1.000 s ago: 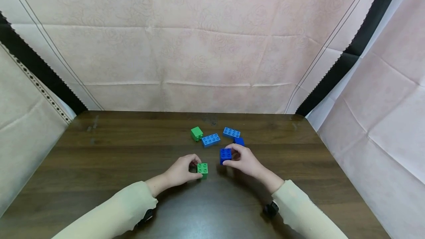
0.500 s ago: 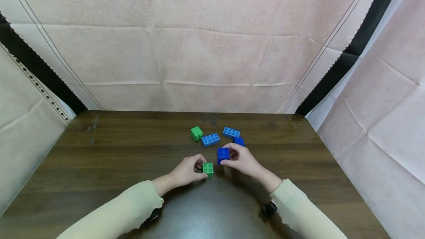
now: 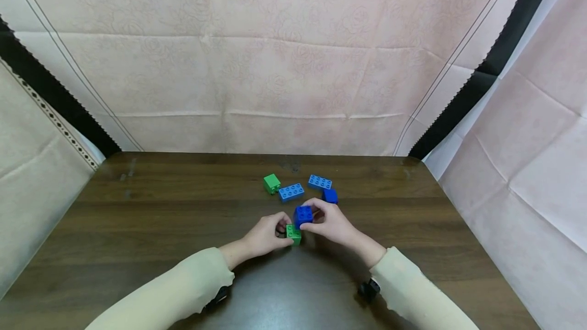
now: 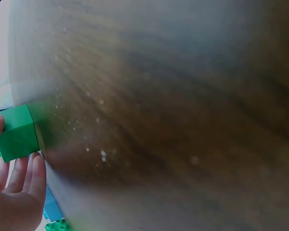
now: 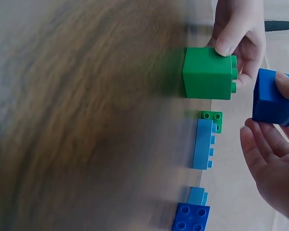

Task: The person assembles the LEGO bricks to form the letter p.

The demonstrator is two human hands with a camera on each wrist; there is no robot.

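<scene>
Between thumb and fingers, my left hand (image 3: 265,236) pinches a green building brick (image 3: 293,236). The same green brick (image 4: 19,132) is near the left edge of the left wrist view. In the right wrist view it sits on the table, studs up. My right hand (image 3: 332,223) holds a dark blue building brick (image 3: 303,216) by its sides. That blue brick (image 5: 273,98) hangs a little above the green one, with a gap between them in the right wrist view. From the head it overlaps the green brick's far right corner.
Behind the hands lie another green brick (image 3: 272,184), a long light blue brick (image 3: 291,192), a second light blue brick (image 3: 319,182) and a dark blue brick (image 3: 329,196). The wooden table (image 3: 183,197) ends at a pale cloth wall (image 3: 257,90).
The left hand has moved right with the green brick. The right hand has shifted slightly left with the blue brick, so the two bricks now overlap in the head view.
</scene>
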